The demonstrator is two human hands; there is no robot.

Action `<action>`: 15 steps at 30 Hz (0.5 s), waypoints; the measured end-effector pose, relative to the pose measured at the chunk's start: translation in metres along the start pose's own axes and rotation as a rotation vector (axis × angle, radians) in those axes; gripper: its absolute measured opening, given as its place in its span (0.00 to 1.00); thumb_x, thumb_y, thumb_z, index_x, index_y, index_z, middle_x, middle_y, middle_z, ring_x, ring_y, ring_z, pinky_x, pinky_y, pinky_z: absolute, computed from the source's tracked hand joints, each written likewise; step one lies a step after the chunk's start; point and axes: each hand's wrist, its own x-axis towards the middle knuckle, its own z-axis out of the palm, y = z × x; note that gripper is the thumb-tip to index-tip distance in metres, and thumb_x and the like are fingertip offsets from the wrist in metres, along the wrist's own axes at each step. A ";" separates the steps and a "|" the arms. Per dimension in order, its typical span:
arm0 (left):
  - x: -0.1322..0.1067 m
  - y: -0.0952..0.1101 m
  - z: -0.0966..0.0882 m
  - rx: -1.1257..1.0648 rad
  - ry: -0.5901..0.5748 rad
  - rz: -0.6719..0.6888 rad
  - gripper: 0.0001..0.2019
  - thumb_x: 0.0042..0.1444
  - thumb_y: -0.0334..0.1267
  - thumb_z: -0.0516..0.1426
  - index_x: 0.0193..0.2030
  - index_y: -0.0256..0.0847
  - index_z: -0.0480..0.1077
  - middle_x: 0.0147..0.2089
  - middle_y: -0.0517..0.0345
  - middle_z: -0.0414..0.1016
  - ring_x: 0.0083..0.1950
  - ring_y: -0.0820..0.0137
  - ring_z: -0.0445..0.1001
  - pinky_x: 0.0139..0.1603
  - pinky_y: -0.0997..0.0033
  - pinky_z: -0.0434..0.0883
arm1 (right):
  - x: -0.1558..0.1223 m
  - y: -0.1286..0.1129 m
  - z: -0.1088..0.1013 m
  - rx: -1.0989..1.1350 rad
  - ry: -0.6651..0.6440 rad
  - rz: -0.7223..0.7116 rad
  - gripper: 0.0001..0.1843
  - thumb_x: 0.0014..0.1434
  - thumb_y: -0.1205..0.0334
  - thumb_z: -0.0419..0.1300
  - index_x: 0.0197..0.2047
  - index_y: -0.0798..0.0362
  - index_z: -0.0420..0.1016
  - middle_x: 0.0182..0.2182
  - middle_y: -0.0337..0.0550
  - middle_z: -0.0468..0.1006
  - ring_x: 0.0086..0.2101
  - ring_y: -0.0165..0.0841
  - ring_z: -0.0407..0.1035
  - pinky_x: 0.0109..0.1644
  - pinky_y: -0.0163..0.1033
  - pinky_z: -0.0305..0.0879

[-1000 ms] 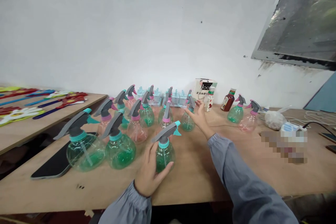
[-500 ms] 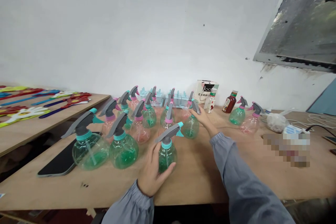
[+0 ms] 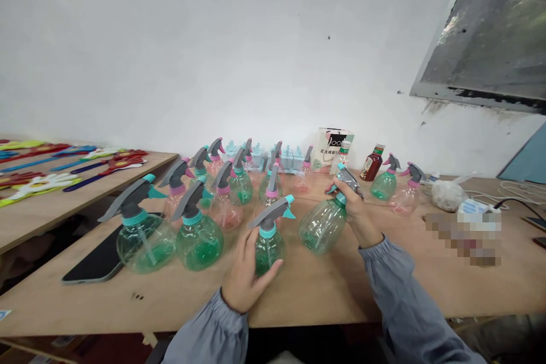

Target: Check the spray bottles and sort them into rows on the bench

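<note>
My left hand (image 3: pixel 244 273) is wrapped round the body of a green spray bottle (image 3: pixel 268 247) near the table's front, its grey trigger head upright with a turquoise nozzle. My right hand (image 3: pixel 352 205) grips a second green spray bottle (image 3: pixel 323 226) by its neck and trigger head. That bottle is tilted, its body pointing down to the left. Left of my hands stand several more spray bottles, among them a large green one (image 3: pixel 147 242), another green one (image 3: pixel 199 242) and a pink one (image 3: pixel 226 210).
A black phone (image 3: pixel 96 256) lies under the bottles at left. Behind stand a carton (image 3: pixel 326 148) and a brown sauce bottle (image 3: pixel 372 163). At right are a green spray bottle (image 3: pixel 384 185), a pink one (image 3: pixel 403 200), a plastic bag (image 3: pixel 447 196) and cables.
My right hand has drawn its green spray bottle out of the back row, toward me and to the right, and tilted it. My left hand keeps its hold on the front bottle.
</note>
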 end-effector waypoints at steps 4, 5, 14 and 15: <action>0.000 0.000 0.000 -0.002 -0.012 -0.002 0.37 0.64 0.46 0.56 0.74 0.42 0.43 0.61 0.39 0.64 0.63 0.52 0.68 0.59 0.48 0.72 | -0.005 -0.003 0.006 -0.002 -0.198 0.017 0.20 0.44 0.42 0.72 0.28 0.48 0.76 0.28 0.39 0.80 0.34 0.36 0.76 0.40 0.41 0.72; 0.000 0.000 0.000 -0.004 -0.013 -0.001 0.36 0.64 0.46 0.56 0.74 0.42 0.43 0.61 0.39 0.64 0.63 0.52 0.68 0.59 0.48 0.72 | -0.006 -0.002 0.007 -0.003 -0.221 0.015 0.19 0.45 0.42 0.72 0.28 0.48 0.76 0.28 0.39 0.80 0.34 0.36 0.76 0.41 0.41 0.72; 0.001 0.001 0.000 -0.018 0.000 -0.004 0.37 0.64 0.45 0.57 0.74 0.43 0.43 0.61 0.40 0.64 0.63 0.52 0.68 0.59 0.48 0.72 | -0.010 0.003 0.019 0.007 -0.111 -0.039 0.21 0.47 0.39 0.68 0.29 0.48 0.76 0.29 0.39 0.80 0.32 0.35 0.76 0.35 0.39 0.71; 0.001 0.001 0.000 -0.018 0.000 -0.004 0.37 0.64 0.45 0.57 0.74 0.43 0.43 0.61 0.40 0.64 0.63 0.52 0.68 0.59 0.48 0.72 | -0.009 0.004 0.018 -0.020 -0.115 -0.046 0.21 0.48 0.38 0.67 0.28 0.48 0.76 0.28 0.39 0.80 0.31 0.35 0.75 0.34 0.39 0.71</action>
